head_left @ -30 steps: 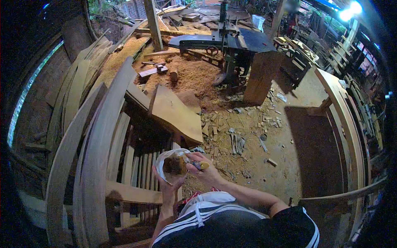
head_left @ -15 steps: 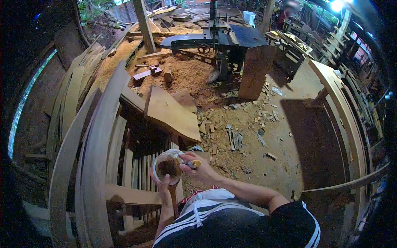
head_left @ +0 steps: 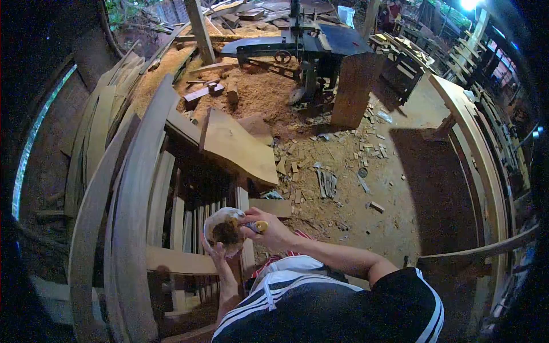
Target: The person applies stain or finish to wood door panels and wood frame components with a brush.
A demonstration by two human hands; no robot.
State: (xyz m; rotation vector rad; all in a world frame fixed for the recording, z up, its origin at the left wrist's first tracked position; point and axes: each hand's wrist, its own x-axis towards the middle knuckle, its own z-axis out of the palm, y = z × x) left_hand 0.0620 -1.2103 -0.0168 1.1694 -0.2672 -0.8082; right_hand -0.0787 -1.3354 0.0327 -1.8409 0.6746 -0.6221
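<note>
My left hand (head_left: 224, 264) is closed around the lower side of a round whitish bowl (head_left: 213, 218), its thumb near the front edge. A dark brown mass (head_left: 226, 232) lies inside the bowl. My right hand (head_left: 273, 233) grips a small tool with a yellowish handle end (head_left: 261, 226). The tool's working end points into the bowl and is hidden by my fingers, so its kind does not show. Both hands are in front of my body, beside a wooden frame (head_left: 177, 262).
Long curved timber pieces (head_left: 134, 211) stand at the left. A wide wavy-edged board (head_left: 240, 150) lies beyond the bowl. Farther off is a machine with a dark table (head_left: 343, 40), among sawdust (head_left: 260, 100). Wood scraps litter the ground; a long beam (head_left: 469, 126) runs along the right.
The bowl and both hands have shifted slightly left, and the bowl's tilt differs a little. My right hand still grips the tool at the bowl. The surroundings sit slightly higher in view.
</note>
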